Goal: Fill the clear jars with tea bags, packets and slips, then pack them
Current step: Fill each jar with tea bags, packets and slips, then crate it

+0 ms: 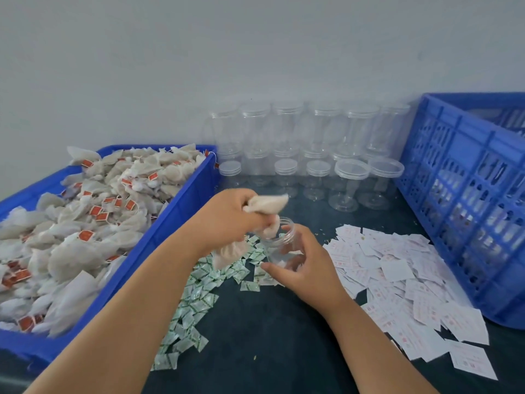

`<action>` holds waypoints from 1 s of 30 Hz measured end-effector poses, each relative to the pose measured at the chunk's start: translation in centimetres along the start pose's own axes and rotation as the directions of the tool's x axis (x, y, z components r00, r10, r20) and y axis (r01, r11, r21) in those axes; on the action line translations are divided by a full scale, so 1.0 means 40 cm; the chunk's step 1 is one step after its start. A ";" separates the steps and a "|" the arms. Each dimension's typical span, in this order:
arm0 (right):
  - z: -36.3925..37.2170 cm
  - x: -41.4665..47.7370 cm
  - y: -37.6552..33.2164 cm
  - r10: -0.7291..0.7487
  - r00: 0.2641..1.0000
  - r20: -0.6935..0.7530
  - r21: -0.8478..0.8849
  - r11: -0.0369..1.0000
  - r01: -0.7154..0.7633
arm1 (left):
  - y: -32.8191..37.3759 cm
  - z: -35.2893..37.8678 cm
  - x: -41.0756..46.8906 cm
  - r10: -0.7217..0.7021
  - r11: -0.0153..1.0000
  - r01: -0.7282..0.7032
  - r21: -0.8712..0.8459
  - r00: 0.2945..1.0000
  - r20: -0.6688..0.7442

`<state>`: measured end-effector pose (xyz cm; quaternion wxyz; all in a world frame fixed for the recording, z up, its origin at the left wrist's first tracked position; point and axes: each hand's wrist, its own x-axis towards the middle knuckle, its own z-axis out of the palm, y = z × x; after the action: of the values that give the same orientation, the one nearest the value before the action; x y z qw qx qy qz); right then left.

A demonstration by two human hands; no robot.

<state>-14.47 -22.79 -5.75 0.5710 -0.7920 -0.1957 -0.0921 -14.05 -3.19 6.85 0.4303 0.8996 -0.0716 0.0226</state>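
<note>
tea bags [85, 223]: you're seeing off-white with red tags
packets [196, 305]: showing white-green print
slips [403, 280]: showing white with pink print
tray [159, 237]: showing blue

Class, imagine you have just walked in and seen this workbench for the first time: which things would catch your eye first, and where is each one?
At the centre, the left hand pushes white tea bags into an open clear jar, which the right hand steadies. On the left, a blue tray is heaped with red-tagged tea bags; a tall blue crate stands on the right. Empty lidded jars line the wall, with green packets and white slips strewn on the dark table.
</note>
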 end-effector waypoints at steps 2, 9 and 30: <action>0.000 0.000 -0.002 -0.003 1.000 0.025 -0.031 1.000 0.004 | 0.002 0.011 0.000 0.009 0.985 -0.007 0.173 1.000 -0.013; 0.004 0.001 0.002 0.047 0.998 0.049 -0.023 0.999 -0.046 | 0.008 0.019 -0.001 0.005 0.979 0.001 0.203 1.000 -0.030; 0.002 0.002 0.016 0.023 0.999 0.034 -0.017 1.000 -0.022 | 0.046 0.029 0.010 0.039 0.981 -0.030 0.193 0.999 -0.038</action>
<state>-14.15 -22.87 -6.31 0.5619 -0.8003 -0.1957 -0.0736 -13.96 -5.28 7.56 0.3421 0.9350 -0.0757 0.0556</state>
